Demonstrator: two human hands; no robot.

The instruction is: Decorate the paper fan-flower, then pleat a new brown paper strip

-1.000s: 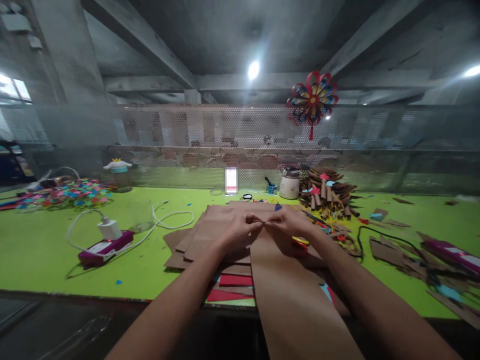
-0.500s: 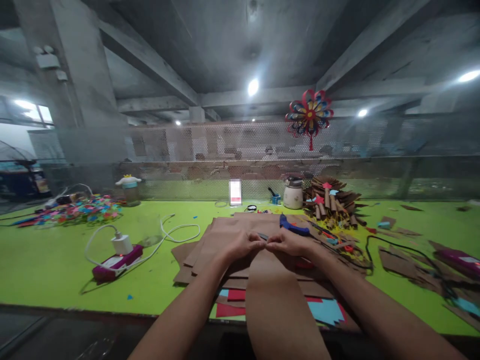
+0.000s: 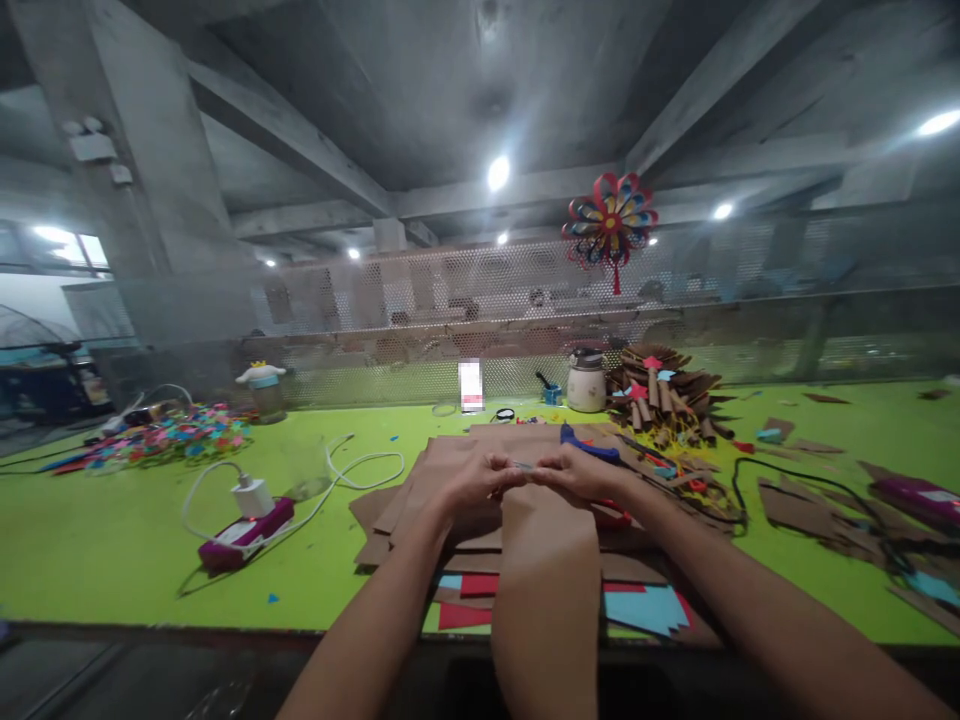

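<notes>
Head view: pinched between the fingers of left hand [image 3: 474,480] and right hand [image 3: 579,472] alike, the far end of a brown strip [image 3: 547,590]. Held out in front at the middle, over a pile of brown sheets [image 3: 450,450], with the near part sagging past the edge of the green table [image 3: 120,560] and out of the frame. Cannot tell, at so small a size, whether folded or curled at the pinch.

Likeliest fault, as a judgement: a crooked crease or skewed curl there, from uneven pull or pressure between left and right. Also possible: a slip out of so narrow a hold, from the drag of the long hanging part. Farther down, perhaps a kink from rubbing on the table edge.

Just beyond the right hand, a blue tool [image 3: 589,446]; close by the right wrist, a red handle [image 3: 613,515], partly hidden. Easily knocked, both, by a sideways sweep of the right arm. To either side of the strip, red card [image 3: 465,614] and blue card [image 3: 645,607], at some risk of being dragged off by a swing of the sagging part.
</notes>
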